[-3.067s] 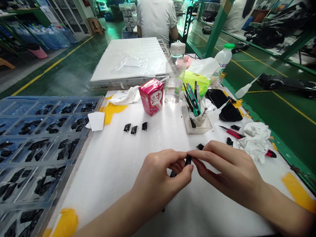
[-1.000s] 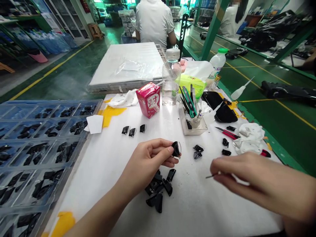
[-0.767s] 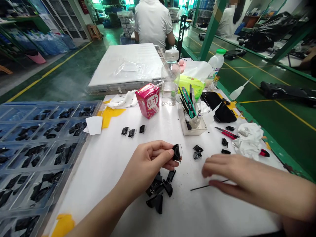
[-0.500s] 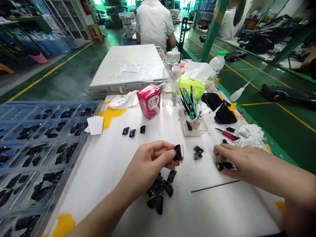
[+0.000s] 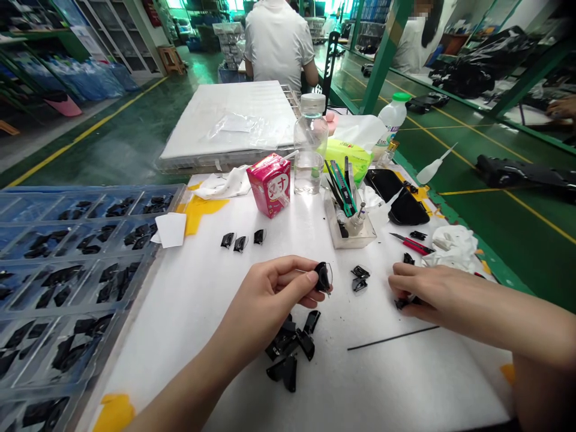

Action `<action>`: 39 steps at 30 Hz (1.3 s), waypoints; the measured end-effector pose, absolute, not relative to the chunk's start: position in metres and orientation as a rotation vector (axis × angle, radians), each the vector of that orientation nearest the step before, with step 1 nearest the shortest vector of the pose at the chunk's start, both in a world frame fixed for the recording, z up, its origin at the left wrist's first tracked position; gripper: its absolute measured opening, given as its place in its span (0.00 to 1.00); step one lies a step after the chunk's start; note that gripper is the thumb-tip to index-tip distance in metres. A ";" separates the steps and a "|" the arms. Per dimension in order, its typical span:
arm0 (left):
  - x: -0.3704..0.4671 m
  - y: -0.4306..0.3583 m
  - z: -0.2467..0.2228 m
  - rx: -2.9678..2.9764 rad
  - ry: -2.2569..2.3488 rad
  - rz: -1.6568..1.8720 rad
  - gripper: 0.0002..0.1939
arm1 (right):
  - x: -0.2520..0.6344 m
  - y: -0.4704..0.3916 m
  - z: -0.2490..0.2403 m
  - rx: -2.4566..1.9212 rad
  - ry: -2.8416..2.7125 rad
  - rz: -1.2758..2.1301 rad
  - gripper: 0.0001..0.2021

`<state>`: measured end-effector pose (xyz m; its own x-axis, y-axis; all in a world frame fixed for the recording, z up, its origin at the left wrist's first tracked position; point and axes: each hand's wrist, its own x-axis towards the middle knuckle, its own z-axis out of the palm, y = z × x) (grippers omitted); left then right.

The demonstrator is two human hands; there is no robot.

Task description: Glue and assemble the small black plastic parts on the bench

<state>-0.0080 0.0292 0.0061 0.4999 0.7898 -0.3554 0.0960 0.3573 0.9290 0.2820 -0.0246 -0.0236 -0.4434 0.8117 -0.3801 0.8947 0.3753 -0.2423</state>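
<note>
Between its thumb and fingers, my left hand (image 5: 283, 288) holds a small black part (image 5: 323, 277) with a thin clear edge, above the white table. My right hand (image 5: 416, 288) is at the right, its fingers closed down over small black pieces (image 5: 400, 303); what they grip is mostly hidden. Two black parts (image 5: 360, 278) lie between the hands. Below my left hand is a pile of black parts (image 5: 288, 348). Three more black parts (image 5: 240, 243) sit in a loose row farther back on the left.
A blue compartment tray (image 5: 103, 252) with black parts stands at the left. Behind are a red drink box (image 5: 270, 186), a clear bottle (image 5: 308, 150) and a tool holder (image 5: 351, 231). A red knife (image 5: 414, 244) and a thin black rod (image 5: 391, 339) lie right. A person sits ahead.
The fingers of my right hand have drawn together over the black pieces there. My left hand keeps its black part in nearly the same place. The view has shifted slightly.
</note>
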 end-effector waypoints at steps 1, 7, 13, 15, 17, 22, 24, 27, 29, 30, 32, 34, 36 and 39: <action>-0.008 0.029 0.007 1.134 0.970 0.554 0.09 | 0.280 -0.025 -0.022 1.557 2.446 -0.622 0.05; -0.009 0.029 0.009 1.122 0.973 0.567 0.09 | 0.270 -0.026 -0.007 1.640 2.497 -0.663 0.08; -0.008 0.028 0.009 1.157 1.000 0.575 0.08 | 0.237 -0.009 -0.010 1.804 2.796 -0.633 0.04; -0.008 0.028 0.009 1.176 1.002 0.560 0.08 | 0.224 -0.005 -0.020 1.778 2.938 -0.433 0.04; -0.008 0.027 0.009 1.184 1.001 0.539 0.07 | 0.214 -0.002 -0.031 1.729 3.007 -0.278 0.06; -0.006 0.024 0.008 1.166 1.005 0.503 0.08 | 0.206 0.003 -0.046 1.646 3.081 -0.262 0.08; -0.005 0.024 0.007 1.157 1.013 0.494 0.08 | 0.208 0.004 -0.046 1.656 3.100 -0.284 0.08; -0.007 0.027 0.006 1.167 1.009 0.514 0.08 | 0.212 0.005 -0.040 1.705 3.088 -0.369 0.09; -0.009 0.030 0.007 1.191 1.028 0.551 0.07 | 0.215 0.004 -0.033 1.751 3.056 -0.432 0.12; -0.010 0.033 0.008 1.205 1.052 0.574 0.07 | 0.216 0.004 -0.031 1.773 3.040 -0.455 0.12; -0.014 0.038 0.010 1.230 1.101 0.624 0.07 | 0.217 0.003 -0.027 1.803 3.023 -0.477 0.13; -0.019 0.044 0.011 1.258 1.132 0.668 0.07 | 0.218 0.002 -0.026 1.812 3.025 -0.468 0.14; -0.024 0.051 0.011 1.291 1.165 0.714 0.07 | 0.219 0.002 -0.028 1.812 3.046 -0.424 0.15; -0.032 0.059 0.011 1.352 1.238 0.773 0.08 | 0.221 0.003 -0.033 1.787 3.077 -0.348 0.16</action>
